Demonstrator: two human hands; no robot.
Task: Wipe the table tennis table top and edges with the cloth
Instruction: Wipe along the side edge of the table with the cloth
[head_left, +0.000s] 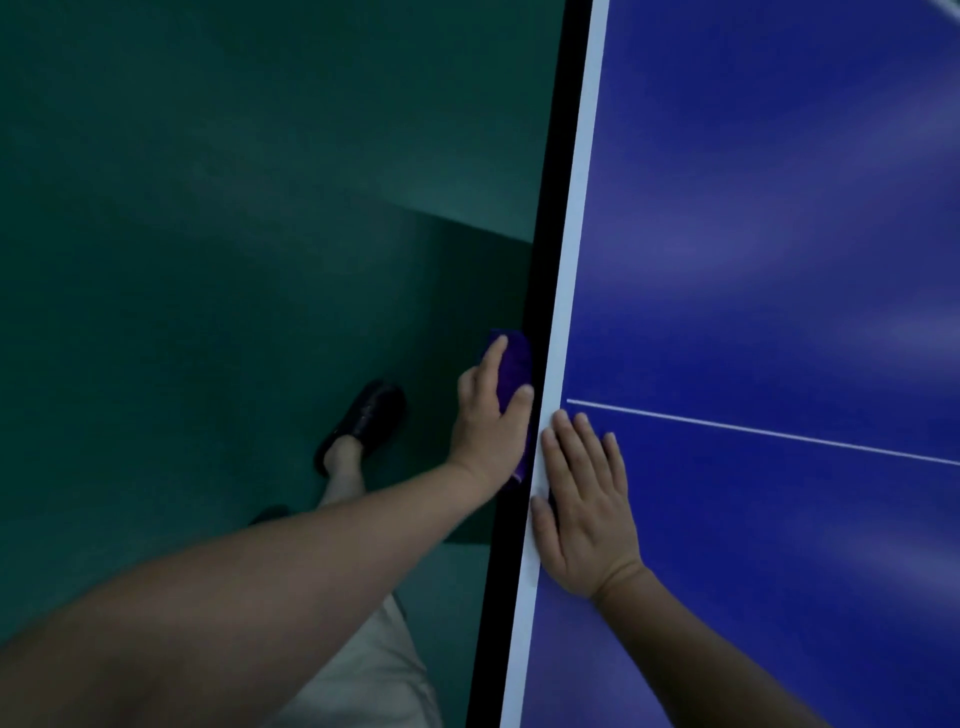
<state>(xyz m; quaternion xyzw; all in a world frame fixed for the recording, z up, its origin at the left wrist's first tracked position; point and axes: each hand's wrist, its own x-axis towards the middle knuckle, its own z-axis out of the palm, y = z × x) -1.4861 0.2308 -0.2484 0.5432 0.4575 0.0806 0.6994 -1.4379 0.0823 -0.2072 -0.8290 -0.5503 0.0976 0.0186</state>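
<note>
The blue table tennis table (753, 260) fills the right half of the head view, with a white border line and a black side edge (545, 234) running from top to bottom. My left hand (485, 423) holds a purple cloth (511, 366) against that black edge, fingers and thumb wrapped round the cloth. Part of the cloth is hidden under my palm. My right hand (587, 506) lies flat on the table top beside the white border, fingers straight, just below the thin white centre line (753, 431).
A dark green floor (234, 234) lies to the left of the table. My foot in a black slipper (366, 421) stands on it close to the table's edge, and my light shorts (374, 675) show at the bottom.
</note>
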